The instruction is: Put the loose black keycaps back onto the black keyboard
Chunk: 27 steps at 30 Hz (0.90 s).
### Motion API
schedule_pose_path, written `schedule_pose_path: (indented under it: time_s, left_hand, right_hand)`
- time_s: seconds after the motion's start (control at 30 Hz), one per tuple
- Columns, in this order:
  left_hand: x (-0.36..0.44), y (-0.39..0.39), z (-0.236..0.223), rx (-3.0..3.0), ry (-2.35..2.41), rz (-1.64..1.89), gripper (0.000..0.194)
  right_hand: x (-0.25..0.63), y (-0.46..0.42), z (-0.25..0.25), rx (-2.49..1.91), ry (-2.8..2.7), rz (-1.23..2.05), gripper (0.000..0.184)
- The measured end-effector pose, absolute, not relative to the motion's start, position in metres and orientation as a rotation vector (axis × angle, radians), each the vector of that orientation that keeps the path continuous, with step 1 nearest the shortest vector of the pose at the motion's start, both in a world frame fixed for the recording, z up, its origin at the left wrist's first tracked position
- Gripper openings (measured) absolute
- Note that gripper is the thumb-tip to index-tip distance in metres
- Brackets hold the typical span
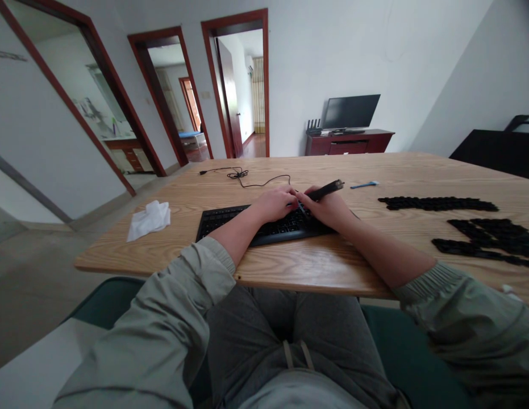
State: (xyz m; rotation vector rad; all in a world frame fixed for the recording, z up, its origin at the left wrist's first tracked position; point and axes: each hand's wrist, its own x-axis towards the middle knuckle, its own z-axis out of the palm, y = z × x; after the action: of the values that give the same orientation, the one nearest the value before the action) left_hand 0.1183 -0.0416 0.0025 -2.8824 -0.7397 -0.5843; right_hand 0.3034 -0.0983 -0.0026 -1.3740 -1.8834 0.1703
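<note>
A black keyboard (230, 220) lies on the wooden table (315, 261) in front of me, its cable (247, 177) trailing toward the far edge. My left hand (275, 203) rests curled on the keyboard's right part, fingers bent onto the keys. My right hand (328, 209) sits just beside it, closed round a black stick-shaped tool (326, 190) that points up and to the right. The two hands touch over the keys. What the tool's lower tip meets is hidden by my fingers.
Rows of loose black keycaps (437, 203) and more of them (490, 237) lie at the right. A small blue tool (363, 184) lies beyond my right hand. A crumpled white cloth (149, 220) sits at the left. Behind stand a TV (350, 112) and open doorways.
</note>
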Motion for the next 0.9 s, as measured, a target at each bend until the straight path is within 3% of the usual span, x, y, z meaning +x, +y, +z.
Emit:
schedule_pose_path:
  time_s: [0.2, 0.33, 0.7, 0.9]
  left_hand:
    - [0.116, -0.04, 0.0, -2.87, -0.751, -0.59, 0.021]
    - [0.117, -0.041, 0.001, -2.892, -0.795, -0.58, 0.023]
    - [0.118, -0.037, -0.004, -2.907, -0.758, -0.618, 0.022]
    - [0.12, -0.043, 0.0, -2.928, -0.757, -0.618, 0.02]
  right_hand:
    - [0.293, -0.091, -0.001, -1.396, -1.888, 0.191, 0.054]
    - [0.297, -0.08, -0.006, -1.496, -1.735, 0.372, 0.057]
    - [0.302, -0.09, -0.005, -1.381, -1.893, 0.193, 0.031]
    - [0.326, -0.094, -0.012, -1.244, -2.093, 0.297, 0.026]
